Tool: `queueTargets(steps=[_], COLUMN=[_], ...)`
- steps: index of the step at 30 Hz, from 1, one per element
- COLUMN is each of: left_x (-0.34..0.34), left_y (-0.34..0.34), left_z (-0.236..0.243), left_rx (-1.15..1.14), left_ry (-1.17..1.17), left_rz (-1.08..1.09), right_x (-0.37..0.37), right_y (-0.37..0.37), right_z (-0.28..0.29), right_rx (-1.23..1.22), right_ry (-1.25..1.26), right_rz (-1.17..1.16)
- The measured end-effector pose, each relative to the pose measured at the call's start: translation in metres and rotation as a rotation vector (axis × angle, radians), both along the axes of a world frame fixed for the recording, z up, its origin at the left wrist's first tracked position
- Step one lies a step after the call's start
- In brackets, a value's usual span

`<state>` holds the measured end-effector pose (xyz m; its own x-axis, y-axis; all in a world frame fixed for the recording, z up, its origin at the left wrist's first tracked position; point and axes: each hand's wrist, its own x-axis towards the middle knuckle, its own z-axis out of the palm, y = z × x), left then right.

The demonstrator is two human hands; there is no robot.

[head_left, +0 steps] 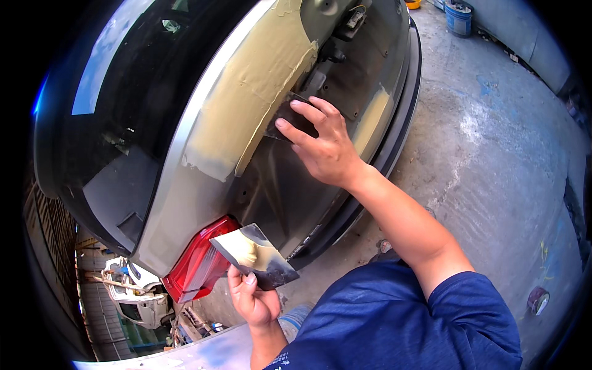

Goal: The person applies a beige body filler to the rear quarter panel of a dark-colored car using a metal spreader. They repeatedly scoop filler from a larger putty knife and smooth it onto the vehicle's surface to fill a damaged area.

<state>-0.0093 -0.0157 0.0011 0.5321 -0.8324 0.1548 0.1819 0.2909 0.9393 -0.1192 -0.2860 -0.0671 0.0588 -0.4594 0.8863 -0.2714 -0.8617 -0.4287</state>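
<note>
My right hand (325, 145) presses a dark flat spreader (285, 118) against the rear panel of a grey car (185, 203), at the edge of a wide patch of yellowish body filler (253, 92). Lower down, my left hand (251, 298) grips a flat metal mixing board (254, 254) by its lower edge. A dab of pale filler lies on the board. The board hovers just beside the car's red tail light (200, 264).
The car's dark rear window (142, 80) fills the upper left. Concrete floor (493, 154) spreads to the right, with a blue bucket (459, 16) at the top and a roll of tape (538, 300) at the lower right. A white vehicle (132, 290) stands beyond the tail light.
</note>
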Motion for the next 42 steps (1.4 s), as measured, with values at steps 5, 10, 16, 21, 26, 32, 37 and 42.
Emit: queueTargets(steps=[5, 10, 16, 21, 26, 32, 37, 42], left_x=[-0.016, -0.013, -0.019, -0.021, 0.003, 0.038, 0.054, 0.074], left_y=[-0.002, -0.043, -0.047, -0.050, -0.046, -0.052, -0.052, -0.047], left_z=[0.007, 0.037, 0.038, 0.039, 0.036, 0.046, 0.052, 0.046], left_rx=[-0.016, 0.021, 0.077, 0.088, -0.153, -0.232, -0.231, -0.225], left_ry=[-0.057, -0.006, -0.072, -0.245, -0.595, -0.312, -0.287, -0.291], left_rz=[0.016, -0.073, -0.102, -0.119, -0.033, 0.013, 0.002, 0.002], right_x=[-0.038, -0.063, -0.064, -0.063, -0.070, -0.044, -0.019, -0.012], right_y=[0.047, 0.073, 0.102, 0.109, 0.075, 0.020, -0.008, -0.017], right_z=[-0.008, 0.035, 0.055, 0.042, 0.015, 0.007, 0.008, 0.009], right_rx=[0.107, 0.107, 0.019, 0.005, 0.148, 0.163, 0.096, 0.077], right_ry=[0.061, 0.115, 0.160, 0.299, 0.232, 0.060, -0.033, -0.045], right_rz=[0.096, 0.231, 0.346, 0.320, 0.184, 0.025, 0.003, 0.004])
